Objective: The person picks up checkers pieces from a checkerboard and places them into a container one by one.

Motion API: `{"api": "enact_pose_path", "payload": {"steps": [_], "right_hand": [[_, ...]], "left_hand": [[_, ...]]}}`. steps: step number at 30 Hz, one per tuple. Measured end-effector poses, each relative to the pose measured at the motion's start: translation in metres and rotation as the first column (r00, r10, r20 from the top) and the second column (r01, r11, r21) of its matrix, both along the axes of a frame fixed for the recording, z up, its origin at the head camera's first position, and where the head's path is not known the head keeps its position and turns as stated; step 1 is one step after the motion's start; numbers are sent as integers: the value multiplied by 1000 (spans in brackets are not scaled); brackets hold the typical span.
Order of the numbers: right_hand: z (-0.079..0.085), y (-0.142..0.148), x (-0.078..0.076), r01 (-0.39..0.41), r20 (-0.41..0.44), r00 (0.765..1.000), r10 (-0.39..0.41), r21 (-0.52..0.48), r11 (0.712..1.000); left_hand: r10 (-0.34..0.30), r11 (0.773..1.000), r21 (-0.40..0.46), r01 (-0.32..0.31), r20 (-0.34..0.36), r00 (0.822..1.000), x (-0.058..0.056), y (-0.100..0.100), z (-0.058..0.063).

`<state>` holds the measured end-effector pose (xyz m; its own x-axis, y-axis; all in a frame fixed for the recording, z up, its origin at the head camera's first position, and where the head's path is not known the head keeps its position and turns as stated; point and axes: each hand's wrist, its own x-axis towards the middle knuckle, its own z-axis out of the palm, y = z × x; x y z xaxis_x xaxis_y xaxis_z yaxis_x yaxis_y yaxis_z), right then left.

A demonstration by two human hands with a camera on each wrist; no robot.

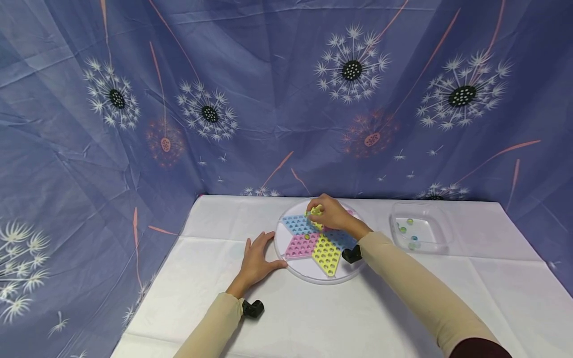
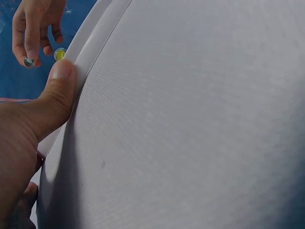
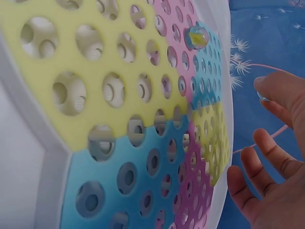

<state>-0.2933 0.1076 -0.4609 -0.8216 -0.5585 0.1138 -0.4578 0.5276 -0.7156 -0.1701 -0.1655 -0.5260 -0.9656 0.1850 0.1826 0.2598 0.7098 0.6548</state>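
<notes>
A round white Chinese checkers board (image 1: 304, 267) with a blue, pink and yellow star of holes lies on the table. At its left edge rests my left hand (image 1: 256, 258), fingers spread; the thumb (image 2: 61, 83) presses on the white rim in the left wrist view. Over the far part of the star, my right hand (image 1: 333, 213) pinches a bluish marble (image 2: 29, 62) between thumb and finger, its other fingers loosely bent. Another marble (image 3: 196, 37), clear with a yellow core, sits in a hole on the pink section.
Right of the board stands a clear plastic box (image 1: 440, 229) holding several marbles (image 1: 403, 229). A white cloth (image 1: 492, 298) covers the table. Behind and to the left hangs a blue curtain (image 1: 268, 99) with dandelion prints.
</notes>
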Motion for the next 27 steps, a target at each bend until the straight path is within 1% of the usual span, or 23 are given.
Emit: {"api": "enact_pose_path", "payload": {"steps": [7,11,16,21,27], "right_hand": [[1,1,1,9,-2,1000,-9,7,1000],[3,2,3,2,-5,1000,-2,-9,1000],[5,3,3,11,14,1000,-11,-22,1000],[4,4,1,33,31,999,-33,-13,999],[4,8,3,47,3,999,-47,-17,999]], "left_hand": [[0,1000,3,0,-2,1000,0,0,0],[-6,1000,2,6,-9,1000,0,0,-1],[-11,1000,-2,11,-18,1000,0,-1,-1],[-5,1000,-5,5,-3,1000,-1,-1,-1],[-4,1000,10,4,-4,1000,1,0,-1]]}}
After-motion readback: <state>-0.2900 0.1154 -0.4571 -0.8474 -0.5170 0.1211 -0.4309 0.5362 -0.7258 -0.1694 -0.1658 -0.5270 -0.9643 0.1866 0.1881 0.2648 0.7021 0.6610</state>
